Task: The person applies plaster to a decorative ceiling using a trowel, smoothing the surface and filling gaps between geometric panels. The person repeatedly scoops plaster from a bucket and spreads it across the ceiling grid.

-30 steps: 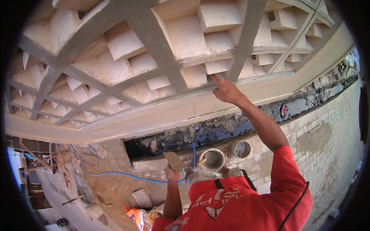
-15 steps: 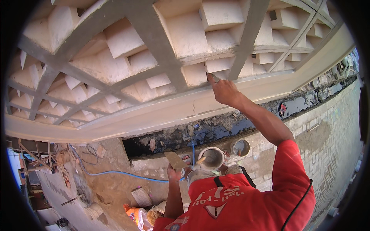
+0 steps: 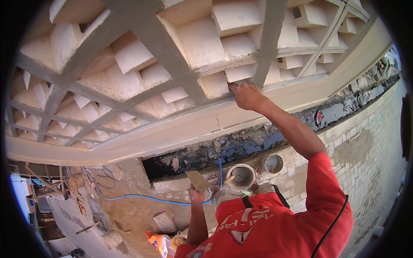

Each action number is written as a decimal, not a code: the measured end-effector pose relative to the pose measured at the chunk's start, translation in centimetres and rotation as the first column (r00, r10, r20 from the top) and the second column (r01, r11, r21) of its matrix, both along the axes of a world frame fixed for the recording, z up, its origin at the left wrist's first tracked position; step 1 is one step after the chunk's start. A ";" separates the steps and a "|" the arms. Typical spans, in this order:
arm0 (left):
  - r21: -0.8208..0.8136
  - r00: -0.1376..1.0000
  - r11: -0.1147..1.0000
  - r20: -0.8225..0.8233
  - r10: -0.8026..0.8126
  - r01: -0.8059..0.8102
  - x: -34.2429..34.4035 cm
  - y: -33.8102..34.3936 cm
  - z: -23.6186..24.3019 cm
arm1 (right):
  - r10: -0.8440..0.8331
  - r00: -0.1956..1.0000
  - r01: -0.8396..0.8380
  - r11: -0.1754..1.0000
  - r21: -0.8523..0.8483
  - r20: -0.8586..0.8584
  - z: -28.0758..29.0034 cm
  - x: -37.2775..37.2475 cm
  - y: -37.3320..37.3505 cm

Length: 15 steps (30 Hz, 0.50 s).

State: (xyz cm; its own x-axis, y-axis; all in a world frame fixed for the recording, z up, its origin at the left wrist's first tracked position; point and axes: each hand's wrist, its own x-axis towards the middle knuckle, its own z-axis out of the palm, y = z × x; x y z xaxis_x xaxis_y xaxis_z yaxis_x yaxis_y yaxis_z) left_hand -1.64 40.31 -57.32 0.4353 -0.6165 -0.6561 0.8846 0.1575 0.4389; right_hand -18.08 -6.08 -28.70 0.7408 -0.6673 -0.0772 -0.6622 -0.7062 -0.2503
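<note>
My right hand (image 3: 249, 97) is raised to the pale lattice wall (image 3: 214, 85), at a low opening edged with grey mortar. Its forefinger reaches to the opening's lower corner while the other fingers curl in. Whatever those fingers may hold is hidden. Lower down, my left hand (image 3: 196, 195) grips a flat, brownish rectangular board (image 3: 198, 180) by its near edge, out in front of my body. Beside the board stands a bucket (image 3: 252, 171) of grey mortar, with a wooden handle (image 3: 229, 179) sticking out of it.
A smaller bucket (image 3: 282, 162) stands right of the mortar bucket. Between wall and paving (image 3: 365, 161) runs a ditch (image 3: 262, 144) of dark water and rubble. A blue hose (image 3: 146, 196) crosses the ground at left. An orange and white sack (image 3: 160, 243) lies near my left arm.
The view has shifted slightly. My right hand stays at the same opening, its fingers a little differently placed; the grey bit beside them no longer shows. My left hand still holds the board.
</note>
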 end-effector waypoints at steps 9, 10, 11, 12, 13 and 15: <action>0.137 0.998 0.990 0.053 -0.015 0.008 -1.1 -0.3 0.3 | 0.094 0.992 -0.094 0.996 0.004 -0.086 1.9 -1.5 1.3; 0.124 0.998 0.992 0.057 -0.027 0.020 -1.1 -0.5 0.4 | 0.085 0.995 -0.084 0.996 0.022 -0.058 1.9 -1.9 1.4; 0.110 0.997 0.993 0.061 -0.038 0.031 -1.1 -0.7 0.4 | 0.077 0.997 -0.076 0.996 0.040 -0.029 1.7 -2.4 1.5; 0.085 0.998 0.996 0.059 -0.035 0.030 -1.0 -0.9 0.5 | 0.070 0.998 -0.070 0.996 0.059 0.001 1.7 -2.6 1.6; 0.061 0.998 0.998 0.055 -0.034 0.031 -1.0 -1.1 0.4 | -0.001 0.998 -0.003 0.998 0.063 0.056 1.4 -2.8 1.6; 0.049 0.996 0.998 0.076 -0.040 0.037 -1.2 -1.2 0.3 | -0.139 0.976 0.127 0.989 0.081 0.165 0.9 -2.9 1.7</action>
